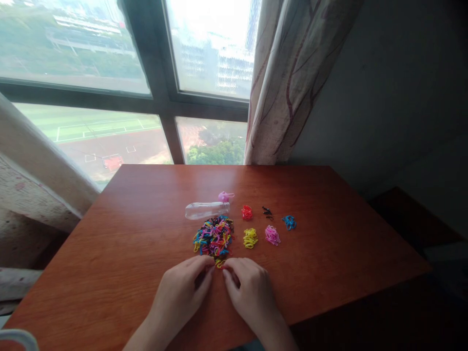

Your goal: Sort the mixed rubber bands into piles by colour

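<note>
A mixed pile of small coloured rubber bands lies in the middle of a reddish wooden table. To its right sit small sorted heaps: red, black, blue, yellow and pink. My left hand and my right hand rest side by side just below the pile, fingers curled. Their fingertips meet at a yellow band on the pile's near edge. Whether they pinch it I cannot make out.
A clear plastic bottle lies on its side behind the pile, with its pink cap beside it. Behind the table are a large window and a patterned curtain. A dark wall stands at the right.
</note>
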Tool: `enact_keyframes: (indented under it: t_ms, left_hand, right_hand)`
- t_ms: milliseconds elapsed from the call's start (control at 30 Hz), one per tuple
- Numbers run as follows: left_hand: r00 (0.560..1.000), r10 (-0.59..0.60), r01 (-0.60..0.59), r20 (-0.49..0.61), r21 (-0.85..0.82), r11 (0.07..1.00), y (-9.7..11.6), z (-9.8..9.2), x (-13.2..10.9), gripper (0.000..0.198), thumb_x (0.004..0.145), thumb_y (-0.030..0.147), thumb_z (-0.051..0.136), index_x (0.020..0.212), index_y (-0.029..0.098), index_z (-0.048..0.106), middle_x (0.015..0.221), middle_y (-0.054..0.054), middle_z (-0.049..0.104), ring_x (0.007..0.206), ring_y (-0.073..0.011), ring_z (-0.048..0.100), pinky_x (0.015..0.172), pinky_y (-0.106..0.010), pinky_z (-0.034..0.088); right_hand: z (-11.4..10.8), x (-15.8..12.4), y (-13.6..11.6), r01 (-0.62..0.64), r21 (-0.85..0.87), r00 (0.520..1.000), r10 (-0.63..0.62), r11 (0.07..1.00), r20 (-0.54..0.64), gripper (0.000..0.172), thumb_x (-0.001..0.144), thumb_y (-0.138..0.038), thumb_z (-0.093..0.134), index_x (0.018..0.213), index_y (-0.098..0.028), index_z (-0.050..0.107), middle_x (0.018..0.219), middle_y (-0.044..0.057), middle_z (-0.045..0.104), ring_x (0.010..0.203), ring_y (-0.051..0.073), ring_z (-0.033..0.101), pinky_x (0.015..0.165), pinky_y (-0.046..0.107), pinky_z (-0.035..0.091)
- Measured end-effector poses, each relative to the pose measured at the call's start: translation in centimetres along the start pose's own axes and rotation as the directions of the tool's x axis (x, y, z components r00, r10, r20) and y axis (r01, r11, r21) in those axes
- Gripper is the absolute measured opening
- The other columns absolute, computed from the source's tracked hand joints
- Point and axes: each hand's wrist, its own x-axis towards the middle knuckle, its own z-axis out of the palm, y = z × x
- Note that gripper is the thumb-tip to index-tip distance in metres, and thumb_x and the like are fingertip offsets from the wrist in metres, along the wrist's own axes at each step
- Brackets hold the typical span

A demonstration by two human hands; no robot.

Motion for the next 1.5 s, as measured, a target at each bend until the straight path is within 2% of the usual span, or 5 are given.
enact_keyframes:
  t_ms: [667, 1100, 1300, 1500]
  left_hand:
    - [0.998, 0.068, -0.068, 0.004, 0.023, 0.997, 0.22, -0.05, 0.04, 0.017, 0.091, 0.022, 0.052, 0.101, 0.026, 0.065, 0.091, 0.001, 0.075, 0.077, -0.0157, 0.072, 0.067, -0.023, 0.053]
    - [0.998, 0.056, -0.055, 0.002, -0.021, 0.998, 0.31, -0.22, 0.17, 0.017, 0.091, 0.023, 0.051, 0.098, 0.025, 0.066, 0.087, 0.001, 0.075, 0.074, -0.0147, 0.071, 0.067, -0.022, 0.052]
    - [0.999, 0.043, -0.043, 0.021, -0.014, 0.999, 0.27, -0.12, 0.1, 0.018, 0.089, 0.027, 0.056, 0.105, 0.026, 0.065, 0.085, 0.002, 0.074, 0.07, -0.0145, 0.069, 0.064, -0.023, 0.051]
    - [0.999, 0.052, -0.051, 0.01, -0.042, 0.998, 0.41, -0.35, 0.32, 0.015, 0.091, 0.027, 0.054, 0.1, 0.025, 0.066, 0.085, 0.001, 0.074, 0.07, -0.0143, 0.069, 0.065, -0.023, 0.052]
  right_hand:
    - [-0.19, 0.12, 0.6, -0.011, 0.228, 0.999, 0.022, 0.973, -0.044, 0.011, 0.091, -0.018, 0.054, 0.088, -0.022, 0.065, 0.078, -0.001, 0.068, 0.07, 0.015, 0.061, 0.067, 0.023, 0.041]
    - [-0.16, -0.09, 0.58, 0.013, 0.187, 1.0, -0.01, 0.982, -0.019, 0.012, 0.089, -0.014, 0.055, 0.088, -0.023, 0.063, 0.079, -0.001, 0.066, 0.074, 0.016, 0.06, 0.069, 0.025, 0.037]
    - [-0.12, -0.16, 0.59, 0.011, 0.191, 1.0, -0.007, 0.982, -0.02, 0.011, 0.089, -0.015, 0.055, 0.087, -0.023, 0.062, 0.078, -0.001, 0.064, 0.072, 0.015, 0.058, 0.068, 0.025, 0.036]
    - [-0.15, -0.1, 0.52, 0.01, 0.2, 1.0, -0.006, 0.98, -0.02, 0.011, 0.09, -0.015, 0.055, 0.088, -0.023, 0.062, 0.078, -0.002, 0.064, 0.073, 0.015, 0.058, 0.068, 0.025, 0.036]
